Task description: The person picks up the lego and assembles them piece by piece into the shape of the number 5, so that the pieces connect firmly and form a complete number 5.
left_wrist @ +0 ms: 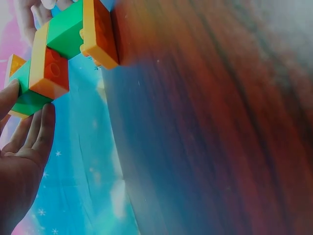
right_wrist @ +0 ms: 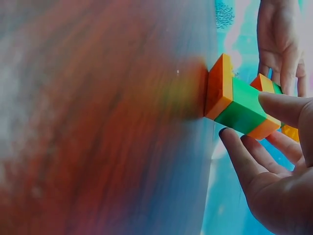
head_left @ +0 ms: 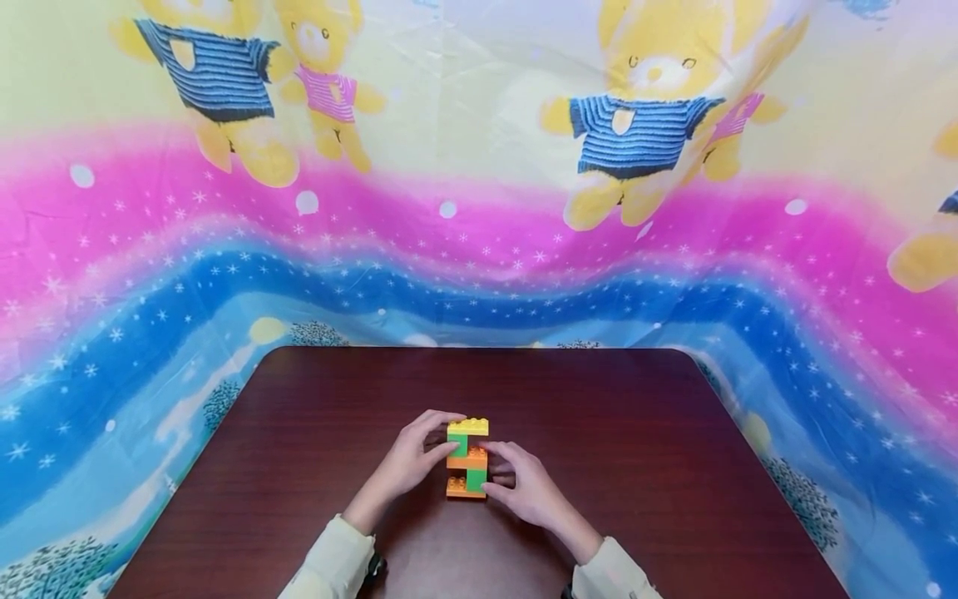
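Observation:
A small tower of toy building bricks stands upright on the dark wooden table [head_left: 299,482]. From the bottom it has an orange brick [head_left: 456,484], a green brick [head_left: 476,480] at the right, another orange brick [head_left: 460,462], a green brick [head_left: 456,446] at the left and a yellow brick [head_left: 470,428] on top. My left hand [head_left: 407,457] pinches the upper green brick between thumb and fingers. From the right, my right hand [head_left: 533,491] holds the tower lower down, its thumb [right_wrist: 281,107] at the lower green brick and the fingers on the far side.
Behind the table hangs a curtain [head_left: 464,241] printed with bears and snowflakes, reaching along the table's back edge and both sides. Pale sleeves [head_left: 329,561] cover both forearms, with a dark band [head_left: 377,569] at the left wrist.

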The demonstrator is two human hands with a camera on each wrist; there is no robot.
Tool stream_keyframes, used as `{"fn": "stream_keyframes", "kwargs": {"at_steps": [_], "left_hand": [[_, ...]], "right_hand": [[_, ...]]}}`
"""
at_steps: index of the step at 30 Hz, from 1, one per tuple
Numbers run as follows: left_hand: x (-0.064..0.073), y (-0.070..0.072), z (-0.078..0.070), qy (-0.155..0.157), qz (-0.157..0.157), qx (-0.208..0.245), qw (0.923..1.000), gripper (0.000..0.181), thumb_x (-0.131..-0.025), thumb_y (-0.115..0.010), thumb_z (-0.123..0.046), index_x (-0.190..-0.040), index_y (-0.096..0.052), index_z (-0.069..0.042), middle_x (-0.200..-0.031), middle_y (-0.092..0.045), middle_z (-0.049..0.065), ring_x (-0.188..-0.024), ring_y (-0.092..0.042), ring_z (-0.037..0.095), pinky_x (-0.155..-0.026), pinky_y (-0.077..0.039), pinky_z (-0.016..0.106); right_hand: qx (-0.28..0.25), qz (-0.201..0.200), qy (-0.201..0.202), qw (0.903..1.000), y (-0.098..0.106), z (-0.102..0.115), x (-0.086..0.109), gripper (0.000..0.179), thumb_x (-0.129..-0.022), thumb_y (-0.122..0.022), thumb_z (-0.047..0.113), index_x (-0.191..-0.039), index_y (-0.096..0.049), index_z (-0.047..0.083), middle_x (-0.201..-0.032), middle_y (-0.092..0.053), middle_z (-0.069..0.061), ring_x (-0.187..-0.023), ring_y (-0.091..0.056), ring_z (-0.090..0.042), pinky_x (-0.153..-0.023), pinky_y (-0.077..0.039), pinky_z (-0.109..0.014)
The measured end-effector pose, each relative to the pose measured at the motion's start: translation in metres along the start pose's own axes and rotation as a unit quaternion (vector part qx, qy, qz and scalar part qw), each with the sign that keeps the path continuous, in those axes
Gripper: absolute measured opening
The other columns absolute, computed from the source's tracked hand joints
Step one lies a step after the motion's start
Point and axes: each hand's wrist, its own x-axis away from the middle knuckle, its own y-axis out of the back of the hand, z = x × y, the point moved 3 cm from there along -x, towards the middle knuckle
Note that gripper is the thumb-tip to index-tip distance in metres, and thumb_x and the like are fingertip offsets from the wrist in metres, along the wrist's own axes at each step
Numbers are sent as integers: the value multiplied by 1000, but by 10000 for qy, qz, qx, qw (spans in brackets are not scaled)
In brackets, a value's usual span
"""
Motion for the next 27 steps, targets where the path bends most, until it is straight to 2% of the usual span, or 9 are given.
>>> {"fn": "stream_keyframes", "kwargs": {"at_steps": [5,16,21,27], "left_hand": [[-3,0,3,71,-21,-22,10000,44,-98,-71,-16,-141,-62,-23,-132,-62,-2,-121,-65,18,-102,-56,41],[-5,-2,8,174,29,6,9998,47,-99,-71,-14,-143,-59,-14,-135,-61,1,-120,-66,18,-101,-57,39],[-5,-1,11,146,108,-12,9998,54,-96,-75,-14,-146,-56,-17,-137,-59,1,-121,-66,17,-102,-56,39],[-6,1,12,174,135,16,9998,59,-93,-78,-16,-147,-54,-25,-140,-57,0,-121,-64,19,-102,-56,42]], "right_hand": [[9,71,-23,10000,-1,0,-1,63,-91,-80,10,-149,-55,15,-131,-60,-9,-111,-72,-26,-88,-61,-31],[58,164,-205,9996,-4,-1,-6,75,-84,-86,4,-150,-53,17,-131,-59,-9,-109,-70,-27,-86,-62,-32],[137,205,-268,9993,-4,-2,-9,76,-82,-87,3,-149,-53,16,-130,-59,-9,-107,-70,-26,-85,-62,-33],[209,194,-177,9994,-4,-4,-14,77,-81,-87,3,-150,-52,14,-131,-58,-11,-105,-71,-27,-83,-63,-34]]}}
